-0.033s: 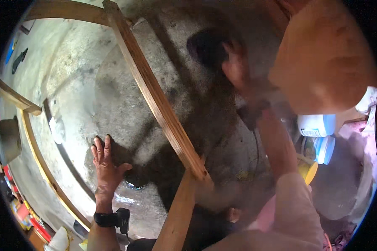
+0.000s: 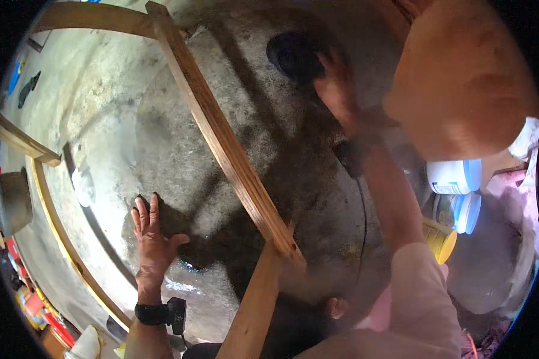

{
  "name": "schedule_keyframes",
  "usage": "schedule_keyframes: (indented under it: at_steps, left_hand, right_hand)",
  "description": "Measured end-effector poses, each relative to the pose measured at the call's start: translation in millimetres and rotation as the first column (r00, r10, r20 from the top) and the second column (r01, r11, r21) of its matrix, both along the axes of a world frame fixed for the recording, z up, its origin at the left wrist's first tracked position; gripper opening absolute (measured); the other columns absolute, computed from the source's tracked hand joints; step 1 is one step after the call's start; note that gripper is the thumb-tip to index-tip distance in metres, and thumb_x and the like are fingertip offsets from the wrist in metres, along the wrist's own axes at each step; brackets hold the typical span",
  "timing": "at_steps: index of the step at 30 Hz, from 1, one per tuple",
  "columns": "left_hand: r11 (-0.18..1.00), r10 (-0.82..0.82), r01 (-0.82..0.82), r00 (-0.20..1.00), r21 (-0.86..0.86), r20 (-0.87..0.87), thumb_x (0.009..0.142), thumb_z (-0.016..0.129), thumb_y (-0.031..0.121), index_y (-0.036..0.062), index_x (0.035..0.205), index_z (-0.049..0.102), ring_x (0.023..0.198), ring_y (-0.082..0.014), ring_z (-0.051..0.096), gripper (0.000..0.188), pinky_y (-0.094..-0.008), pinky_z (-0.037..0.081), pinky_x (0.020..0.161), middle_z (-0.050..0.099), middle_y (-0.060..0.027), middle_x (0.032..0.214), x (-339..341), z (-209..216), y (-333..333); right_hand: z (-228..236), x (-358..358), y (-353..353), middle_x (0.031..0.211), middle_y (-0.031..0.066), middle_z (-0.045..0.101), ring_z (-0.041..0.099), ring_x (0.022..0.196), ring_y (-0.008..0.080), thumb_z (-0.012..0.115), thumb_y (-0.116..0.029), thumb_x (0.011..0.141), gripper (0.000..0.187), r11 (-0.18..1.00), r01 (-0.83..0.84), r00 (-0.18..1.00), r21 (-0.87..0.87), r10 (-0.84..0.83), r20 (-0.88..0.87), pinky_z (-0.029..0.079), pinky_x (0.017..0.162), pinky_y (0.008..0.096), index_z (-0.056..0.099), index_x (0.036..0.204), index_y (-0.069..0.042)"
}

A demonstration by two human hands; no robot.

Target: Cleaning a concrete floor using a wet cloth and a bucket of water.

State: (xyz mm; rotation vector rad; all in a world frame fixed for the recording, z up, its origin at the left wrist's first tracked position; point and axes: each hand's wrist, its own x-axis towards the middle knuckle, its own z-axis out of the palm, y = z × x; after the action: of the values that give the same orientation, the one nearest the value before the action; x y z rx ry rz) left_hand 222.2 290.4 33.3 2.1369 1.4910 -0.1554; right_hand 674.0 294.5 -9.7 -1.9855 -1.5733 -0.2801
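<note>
My left hand (image 2: 153, 254) rests flat on the wet grey concrete floor (image 2: 161, 119), palm down and fingers spread. A strap with a small black device circles its wrist. At the far right, my right hand (image 2: 336, 90) is closed on a dark bunched cloth (image 2: 294, 58) pressed to the floor. Its fingers are partly hidden and dim, and a dark band with a thin cable sits on that wrist. Between my two arms a wooden beam (image 2: 221, 143) runs slantwise, joined to another wooden piece (image 2: 254, 305) near me.
More wooden frame pieces (image 2: 54, 221) stand at the left, beside a dark basin (image 2: 13, 202). White tubs (image 2: 454, 178) and a yellow container (image 2: 440, 240) are at the right. A large blurred tan shape (image 2: 461, 90) blocks the upper right.
My right hand and the dark cloth have shifted slightly away from me. The left hand stays in place.
</note>
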Motion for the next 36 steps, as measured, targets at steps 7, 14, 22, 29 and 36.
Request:
schedule_keyframes:
  at_steps: [7, 14, 22, 29, 36]
  left_hand:
    - [0.999, 0.031, -0.031, 0.999, 0.012, -0.030, 0.051, 0.082, 0.022, 0.0208, 0.139, 0.020, 0.132, -0.0406, 0.009, 0.108, -0.0500, 0.018, 0.106, 0.010, -0.0179, 0.145, -2, 10, 2]
    - [0.999, 0.042, -0.044, 0.997, -0.018, -0.058, 0.053, 0.081, 0.017, 0.0213, 0.140, 0.018, 0.133, -0.0388, 0.009, 0.107, -0.0483, 0.018, 0.107, 0.008, -0.0167, 0.146, -9, 9, -2]
    - [0.999, 0.038, -0.039, 0.999, -0.021, -0.038, 0.051, 0.081, 0.016, 0.0209, 0.140, 0.019, 0.133, -0.0388, 0.008, 0.109, -0.0488, 0.016, 0.107, 0.007, -0.0164, 0.146, -1, 7, 1]
    - [0.999, 0.046, -0.046, 0.999, -0.023, -0.017, 0.051, 0.081, 0.018, 0.0218, 0.140, 0.019, 0.133, -0.0384, 0.008, 0.109, -0.0496, 0.016, 0.107, 0.007, -0.0164, 0.146, -7, 6, 1]
    - [0.991, 0.096, -0.104, 0.991, -0.084, -0.094, 0.054, 0.080, 0.016, 0.0255, 0.140, 0.017, 0.134, -0.0354, 0.005, 0.106, -0.0542, 0.013, 0.106, 0.004, -0.0112, 0.147, -4, 15, -2]
  right_hand:
    - [-13, -32, -91, 0.128, 0.0143, 0.044, 0.046, 0.113, 0.0332, 0.060, -0.003, 0.064, 0.048, 0.948, -0.247, 0.939, -0.199, 0.285, 0.192, 0.031, 0.100, 0.0446, 0.058, 0.110, -0.012]
    - [40, -19, -210, 0.127, 0.0108, 0.047, 0.042, 0.114, 0.0405, 0.056, 0.001, 0.063, 0.045, 0.855, -0.291, 0.956, -0.430, 0.242, -0.166, 0.038, 0.095, 0.0454, 0.061, 0.106, -0.013]
    - [-22, 113, -158, 0.128, 0.0154, 0.044, 0.039, 0.116, 0.0408, 0.059, 0.000, 0.060, 0.050, 0.869, 0.350, 0.936, -0.350, -0.319, 0.147, 0.032, 0.099, 0.0485, 0.057, 0.109, -0.007]
    - [-11, 92, -163, 0.129, 0.0169, 0.043, 0.039, 0.117, 0.0400, 0.060, -0.001, 0.059, 0.051, 0.851, 0.447, 0.893, -0.275, -0.406, 0.194, 0.030, 0.100, 0.0499, 0.057, 0.110, -0.006]
    - [13, -75, -243, 0.135, 0.0192, 0.033, 0.031, 0.123, 0.0402, 0.062, -0.001, 0.057, 0.057, 0.824, 0.248, 0.951, -0.509, -0.307, -0.034, 0.024, 0.102, 0.0526, 0.054, 0.113, -0.005]
